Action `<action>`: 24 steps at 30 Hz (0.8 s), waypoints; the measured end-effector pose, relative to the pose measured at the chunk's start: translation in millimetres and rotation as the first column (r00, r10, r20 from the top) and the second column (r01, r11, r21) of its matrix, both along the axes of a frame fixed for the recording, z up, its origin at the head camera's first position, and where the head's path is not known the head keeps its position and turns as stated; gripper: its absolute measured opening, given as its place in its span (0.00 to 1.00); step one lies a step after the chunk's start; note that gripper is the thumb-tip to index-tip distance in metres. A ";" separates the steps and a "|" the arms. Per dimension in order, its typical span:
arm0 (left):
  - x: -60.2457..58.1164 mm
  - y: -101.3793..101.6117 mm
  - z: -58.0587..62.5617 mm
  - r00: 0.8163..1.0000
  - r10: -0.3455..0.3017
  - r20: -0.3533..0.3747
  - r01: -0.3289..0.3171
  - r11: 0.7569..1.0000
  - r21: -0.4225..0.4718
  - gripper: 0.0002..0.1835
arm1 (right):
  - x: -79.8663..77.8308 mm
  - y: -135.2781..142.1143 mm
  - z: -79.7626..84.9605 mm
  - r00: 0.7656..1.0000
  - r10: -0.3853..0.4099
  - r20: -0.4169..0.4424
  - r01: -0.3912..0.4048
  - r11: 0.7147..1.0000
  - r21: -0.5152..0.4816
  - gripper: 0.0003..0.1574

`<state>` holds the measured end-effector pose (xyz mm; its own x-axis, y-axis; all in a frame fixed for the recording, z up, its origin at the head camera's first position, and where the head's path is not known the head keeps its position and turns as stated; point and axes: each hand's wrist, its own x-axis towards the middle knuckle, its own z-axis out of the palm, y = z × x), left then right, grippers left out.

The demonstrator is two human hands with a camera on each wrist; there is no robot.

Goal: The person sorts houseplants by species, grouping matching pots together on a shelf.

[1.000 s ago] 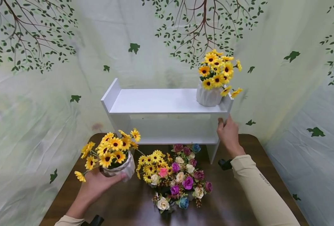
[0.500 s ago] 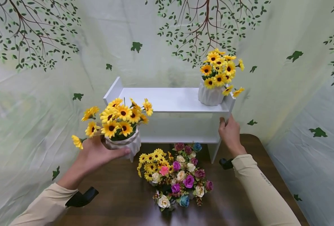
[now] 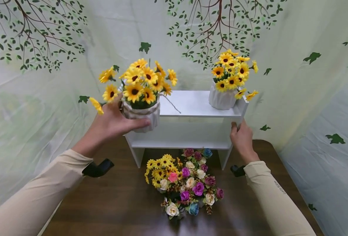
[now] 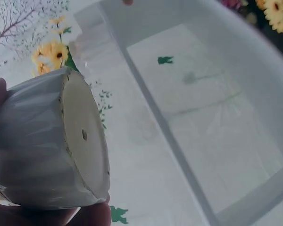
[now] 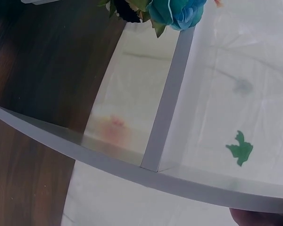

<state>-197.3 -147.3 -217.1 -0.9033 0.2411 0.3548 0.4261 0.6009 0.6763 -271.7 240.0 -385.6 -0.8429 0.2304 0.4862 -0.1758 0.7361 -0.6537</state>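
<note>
L hand (image 3: 112,119) is gripping a white pot w/ yellow blooms (image 3: 144,114), thumb lying across the front, other fingers curling behind, mostly hidden in head view. Pot is hanging in front of shelf (image 3: 188,103), L end, covering part of it. Mixed flowers (image 3: 190,182) are crowding the surface (image 3: 103,206), hiding own containers. 2nd pot (image 3: 222,98) is standing on top board, R end. R hand (image 3: 242,141) is holding R side panel (image 3: 244,109), fingers closing on its edge; R wrist view is cutting the hand off, lower R.
</note>
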 end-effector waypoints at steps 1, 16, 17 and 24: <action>-5.5 4.2 3.9 1.000 0.012 0.007 -0.012 1.000 -0.008 0.49 | 0.1 0.8 -0.3 1.000 -0.001 0.000 0.001 1.000 -0.001 0.16; -84.2 63.4 25.8 0.976 0.181 0.121 -0.177 0.983 -0.047 0.49 | -1.8 -0.4 -2.3 0.999 -0.005 -0.033 0.005 1.000 0.006 0.15; -87.2 66.9 24.8 0.975 0.188 0.121 -0.182 0.982 -0.057 0.49 | -1.5 -0.6 -2.1 1.000 -0.002 -0.030 0.002 1.000 0.004 0.15; -108.3 91.0 16.6 0.962 0.201 0.183 -0.193 0.979 -0.063 0.51 | -1.7 2.2 -2.8 0.999 -0.012 -0.044 0.012 1.000 0.005 0.14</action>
